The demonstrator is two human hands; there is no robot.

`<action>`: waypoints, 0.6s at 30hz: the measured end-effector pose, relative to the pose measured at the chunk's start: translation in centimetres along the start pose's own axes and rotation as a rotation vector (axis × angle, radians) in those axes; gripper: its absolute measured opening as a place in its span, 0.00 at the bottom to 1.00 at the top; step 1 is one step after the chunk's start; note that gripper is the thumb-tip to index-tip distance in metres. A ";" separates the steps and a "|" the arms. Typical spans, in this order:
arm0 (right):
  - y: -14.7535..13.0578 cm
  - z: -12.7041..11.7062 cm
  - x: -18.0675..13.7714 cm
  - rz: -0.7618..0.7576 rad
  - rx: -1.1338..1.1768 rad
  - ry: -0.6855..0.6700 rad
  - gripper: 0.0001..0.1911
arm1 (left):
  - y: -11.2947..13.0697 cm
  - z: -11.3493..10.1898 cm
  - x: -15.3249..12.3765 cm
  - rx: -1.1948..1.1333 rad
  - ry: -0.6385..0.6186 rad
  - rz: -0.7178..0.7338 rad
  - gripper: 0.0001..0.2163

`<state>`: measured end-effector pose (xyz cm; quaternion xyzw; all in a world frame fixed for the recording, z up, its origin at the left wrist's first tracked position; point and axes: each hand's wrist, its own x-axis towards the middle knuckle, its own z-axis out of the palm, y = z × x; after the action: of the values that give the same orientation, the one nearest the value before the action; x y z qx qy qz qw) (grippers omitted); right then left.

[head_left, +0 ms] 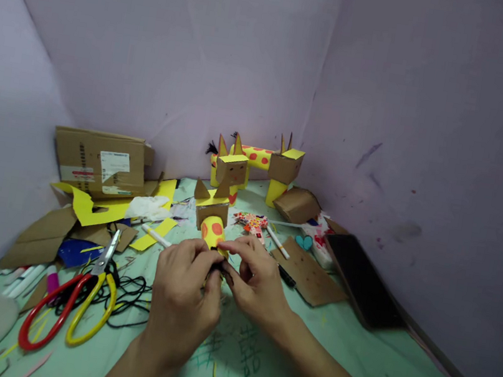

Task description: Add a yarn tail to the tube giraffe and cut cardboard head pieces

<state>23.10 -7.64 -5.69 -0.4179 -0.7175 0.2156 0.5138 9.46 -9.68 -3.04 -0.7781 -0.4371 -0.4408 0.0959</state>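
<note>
A cardboard giraffe (pixel 213 230) with a yellow, orange-spotted tube body and a brown box head lies in front of me, its head pointing away. My left hand (pixel 189 289) and my right hand (pixel 259 281) meet at its near end. Both hands have thumb and fingers pinched around a small dark, string-like piece (pixel 217 265), largely covered by the fingertips. The right index finger reaches along the tube's end. Two similar giraffes stand behind: one with a yellow-topped head (pixel 231 171), another farther right (pixel 285 167).
Red-and-yellow scissors (pixel 68 306) lie left on tangled black string (pixel 134 297). A cardboard box (pixel 99 162), yellow paper scraps (pixel 87 209) and markers (pixel 27 281) are also left. At right are a cardboard sheet (pixel 311 276) and a dark phone (pixel 365 281). Walls enclose the green-covered table (pixel 324 363).
</note>
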 end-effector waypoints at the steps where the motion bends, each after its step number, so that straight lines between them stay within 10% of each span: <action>1: 0.1 0.1 0.0 0.000 -0.007 -0.001 0.17 | 0.0 0.0 0.0 0.005 0.006 0.025 0.08; 11: -0.2 0.2 -0.2 -0.025 0.019 0.073 0.17 | 0.2 -1.5 -1.5 -0.129 0.078 0.142 0.06; 18: -1.6 -0.8 -0.4 0.232 0.214 0.184 0.15 | -0.8 -1.7 -1.3 -0.274 0.055 -0.587 0.06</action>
<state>23.24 -8.89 -4.45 -0.4587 -0.5874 0.3095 0.5906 7.50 -10.86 -3.18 -0.6121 -0.5768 -0.5253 -0.1291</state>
